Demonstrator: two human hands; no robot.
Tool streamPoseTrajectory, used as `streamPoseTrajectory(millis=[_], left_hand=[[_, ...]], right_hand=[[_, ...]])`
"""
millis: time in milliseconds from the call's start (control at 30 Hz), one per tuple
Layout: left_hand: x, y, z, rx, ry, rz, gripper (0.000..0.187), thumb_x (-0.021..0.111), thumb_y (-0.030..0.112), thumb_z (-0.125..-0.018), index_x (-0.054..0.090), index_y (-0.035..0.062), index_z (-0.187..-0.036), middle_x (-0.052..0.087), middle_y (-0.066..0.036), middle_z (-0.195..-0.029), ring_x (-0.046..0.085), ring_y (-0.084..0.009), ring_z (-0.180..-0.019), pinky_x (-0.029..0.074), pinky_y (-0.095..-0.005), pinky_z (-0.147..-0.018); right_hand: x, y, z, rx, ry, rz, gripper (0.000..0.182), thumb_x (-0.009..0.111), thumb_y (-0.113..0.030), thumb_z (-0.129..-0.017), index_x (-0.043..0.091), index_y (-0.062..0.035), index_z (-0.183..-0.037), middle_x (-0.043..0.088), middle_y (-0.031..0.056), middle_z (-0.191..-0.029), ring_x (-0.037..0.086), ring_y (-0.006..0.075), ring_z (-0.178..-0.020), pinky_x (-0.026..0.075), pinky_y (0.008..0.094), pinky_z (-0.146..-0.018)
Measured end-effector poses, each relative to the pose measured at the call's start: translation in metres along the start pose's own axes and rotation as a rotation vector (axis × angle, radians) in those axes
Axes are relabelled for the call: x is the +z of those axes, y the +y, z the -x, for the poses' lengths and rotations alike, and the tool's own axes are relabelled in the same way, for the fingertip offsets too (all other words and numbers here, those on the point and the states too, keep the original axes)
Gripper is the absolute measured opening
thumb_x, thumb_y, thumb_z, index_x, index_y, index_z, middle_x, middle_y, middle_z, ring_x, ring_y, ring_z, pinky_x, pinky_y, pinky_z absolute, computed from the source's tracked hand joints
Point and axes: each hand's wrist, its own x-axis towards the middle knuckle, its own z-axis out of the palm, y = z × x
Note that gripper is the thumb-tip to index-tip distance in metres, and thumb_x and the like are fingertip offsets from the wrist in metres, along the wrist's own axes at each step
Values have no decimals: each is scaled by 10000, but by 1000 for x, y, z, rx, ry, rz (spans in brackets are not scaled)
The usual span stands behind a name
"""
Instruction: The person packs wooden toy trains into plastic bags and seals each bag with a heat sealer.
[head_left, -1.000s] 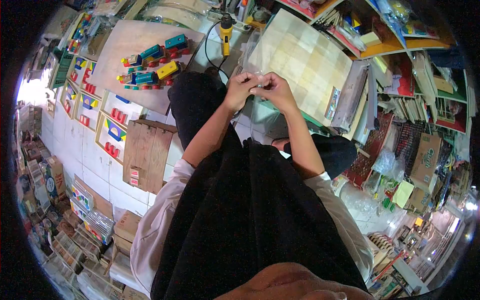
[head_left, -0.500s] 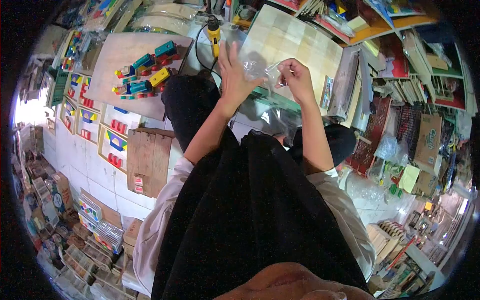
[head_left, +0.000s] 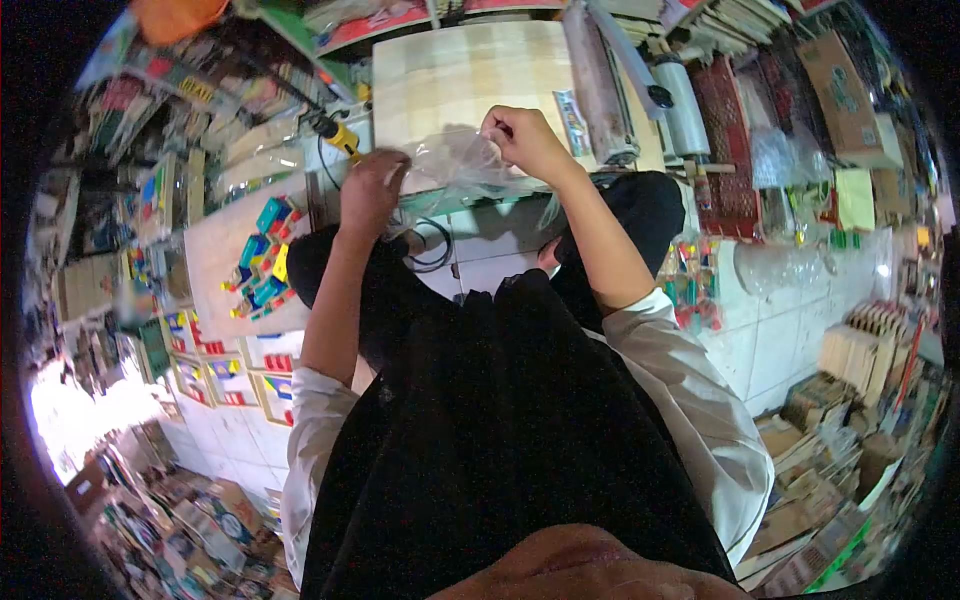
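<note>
A clear plastic bag (head_left: pixel 455 165) is stretched between my two hands above my knees. My right hand (head_left: pixel 520 140) is closed on the bag's right top edge. My left hand (head_left: pixel 368 190) grips the bag's left side, fingers curled down. Behind the bag lies a pale wooden board (head_left: pixel 470 70). A colourful wooden toy train (head_left: pixel 262 258) sits on another board (head_left: pixel 215 250) on the floor to my left, apart from both hands. My black-clad legs (head_left: pixel 380 300) fill the middle.
A yellow heat gun (head_left: pixel 340 135) with a black cord lies just beyond my left hand. Wooden puzzle trays (head_left: pixel 230 380) lie on the white tiled floor at left. Rolls of film (head_left: pixel 600 80), books and cartons crowd the right side.
My view has swung right and tilted. My hands have drawn apart and lowered, spreading the plastic bag between them; my left hand went from raised and open-fingered to gripping the bag.
</note>
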Motion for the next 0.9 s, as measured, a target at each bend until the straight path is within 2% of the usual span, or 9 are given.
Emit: streamPoseTrajectory(millis=[33, 67, 200, 267, 367, 433, 567, 633, 900], left_hand=[[0, 3, -1, -68, 130, -30, 90, 596, 49, -767, 612, 34, -854, 625, -114, -755, 611, -237, -715, 487, -354, -675], [-4, 7, -3, -138, 110, 88, 77, 572, 37, -775, 606, 31, -844, 620, -119, -755, 610, -241, -699, 485, -337, -658], [-19, 28, -14, -262, -15, 236, 111, 496, -13, -800, 598, 19, -831, 603, -130, -787, 603, -244, -702, 474, -297, -644], [-30, 6, -20, 190, -53, 135, 112, 474, -6, -820, 585, 11, -814, 591, -132, -840, 597, -231, -709, 472, -293, -617], [-53, 27, -22, 90, -81, -32, 98, 479, -22, -802, 570, 8, -782, 582, -137, -888, 590, -236, -753, 468, -297, -621], [-62, 58, -28, -271, -71, -104, 101, 477, -57, -757, 557, 4, -752, 584, -134, -875, 587, -254, -772, 465, -311, -643], [-50, 68, -37, -286, -68, -119, 111, 489, -75, -740, 567, 3, -744, 587, -147, -898, 588, -264, -784, 464, -317, -652], [-48, 57, -40, 18, -135, -124, 101, 501, -82, -738, 561, -2, -720, 589, -164, -924, 595, -252, -774, 463, -310, -641], [-61, 84, -51, -167, -172, -213, 433, 508, -104, -691, 580, 37, -1094, 543, -176, -1092, 543, -319, -989, 447, -333, -819]], right_hand=[[-8, 3, 3, 14, 52, 93, 45, 537, 39, -774, 561, 7, -793, 499, 41, -552, 489, 103, -489, 400, 248, -453], [-21, 4, 7, 206, 17, 92, 74, 533, 11, -706, 578, 2, -764, 603, 171, -712, 590, 273, -654, 460, 324, -608], [-39, 22, 27, -19, 83, 172, 64, 570, -63, -795, 600, -10, -815, 596, 96, -666, 550, 120, -568, 429, 254, -533], [-85, 0, 35, 13, 288, 73, 74, 572, -67, -794, 610, -15, -830, 607, 96, -692, 565, 137, -587, 438, 258, -556], [-170, 29, 54, 264, 720, -176, 94, 585, -80, -786, 635, -42, -856, 639, 101, -772, 605, 198, -645, 464, 294, -607], [-211, 103, 56, 314, 805, 352, 79, 583, -110, -768, 610, -44, -803, 632, 122, -715, 628, 264, -697, 474, 351, -625], [-204, 243, 66, 595, 257, 745, 296, 640, -269, -708, 586, -53, -904, 627, 151, -861, 606, 352, -817, 474, 440, -721], [-189, 218, 65, 712, 193, 777, 356, 650, -246, -693, 552, -59, -980, 592, 184, -985, 587, 341, -899, 474, 433, -778], [-183, 233, 67, 692, 158, 717, 603, 727, -338, -586, 520, -11, -1048, 572, 194, -1033, 561, 332, -988, 467, 388, -843]])
